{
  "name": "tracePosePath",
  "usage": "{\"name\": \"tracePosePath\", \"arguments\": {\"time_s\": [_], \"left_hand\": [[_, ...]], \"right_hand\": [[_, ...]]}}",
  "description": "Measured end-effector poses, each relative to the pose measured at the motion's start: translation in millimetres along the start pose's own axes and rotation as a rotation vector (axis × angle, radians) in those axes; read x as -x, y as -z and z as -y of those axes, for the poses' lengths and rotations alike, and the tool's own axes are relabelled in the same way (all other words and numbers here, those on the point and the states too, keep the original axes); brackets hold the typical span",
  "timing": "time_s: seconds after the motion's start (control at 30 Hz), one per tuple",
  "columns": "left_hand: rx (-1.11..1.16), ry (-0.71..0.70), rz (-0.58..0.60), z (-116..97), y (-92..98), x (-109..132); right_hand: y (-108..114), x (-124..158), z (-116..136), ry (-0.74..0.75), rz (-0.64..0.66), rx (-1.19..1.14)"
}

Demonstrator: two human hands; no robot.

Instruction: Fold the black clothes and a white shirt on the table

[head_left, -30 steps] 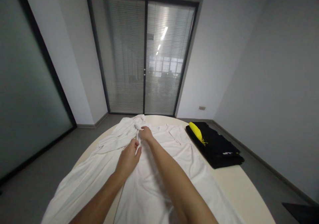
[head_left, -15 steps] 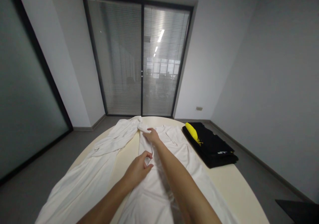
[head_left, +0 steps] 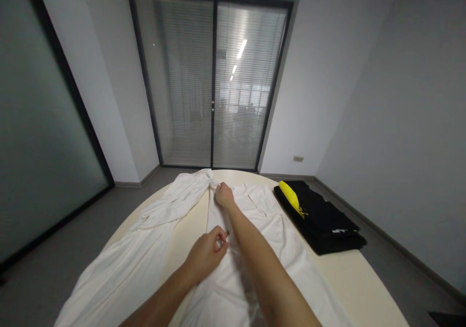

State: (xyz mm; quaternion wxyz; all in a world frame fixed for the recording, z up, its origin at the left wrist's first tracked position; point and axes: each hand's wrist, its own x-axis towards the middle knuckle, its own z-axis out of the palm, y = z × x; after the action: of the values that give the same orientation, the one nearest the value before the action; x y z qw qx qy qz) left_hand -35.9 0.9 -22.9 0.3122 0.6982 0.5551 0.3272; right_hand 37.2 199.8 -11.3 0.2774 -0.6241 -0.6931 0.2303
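Note:
A white garment (head_left: 269, 235) lies spread over the middle of the table, with some wrinkles in it. My right hand (head_left: 224, 195) is closed on its far left part, near the far edge of the table. Closer to me, my left hand (head_left: 209, 252) pinches the same white garment, thumb and forefinger together at its surface. A second white garment (head_left: 145, 249) stretches along the left side, its far end bunched up near my right hand.
The round cream table (head_left: 367, 278) carries a folded black stack (head_left: 320, 215) at the right, with a yellow item (head_left: 289, 195) on its left edge. Beyond stand glass doors (head_left: 174, 84) with blinds, and grey walls.
My right hand's fingers have closed on the cloth. My left hand's thumb and forefinger have come together. The view has shifted slightly, so the table and stack sit differently in it.

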Motion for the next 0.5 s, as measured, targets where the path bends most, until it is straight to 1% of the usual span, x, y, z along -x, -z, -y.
{"name": "tracePosePath", "arguments": {"time_s": [0.17, 0.4, 0.5], "left_hand": [[-0.017, 0.015, -0.006, 3, -1.5, -1], [-0.092, 0.001, -0.028, -2, -0.5, 0], [-0.099, -0.003, -0.036, -2, -0.8, 0]], "right_hand": [[-8, -22, -5, -0.073, -0.008, -0.133], [-10, -44, -9, -0.067, -0.033, -0.296], [-11, -51, -12, -0.044, -0.024, -0.386]]}}
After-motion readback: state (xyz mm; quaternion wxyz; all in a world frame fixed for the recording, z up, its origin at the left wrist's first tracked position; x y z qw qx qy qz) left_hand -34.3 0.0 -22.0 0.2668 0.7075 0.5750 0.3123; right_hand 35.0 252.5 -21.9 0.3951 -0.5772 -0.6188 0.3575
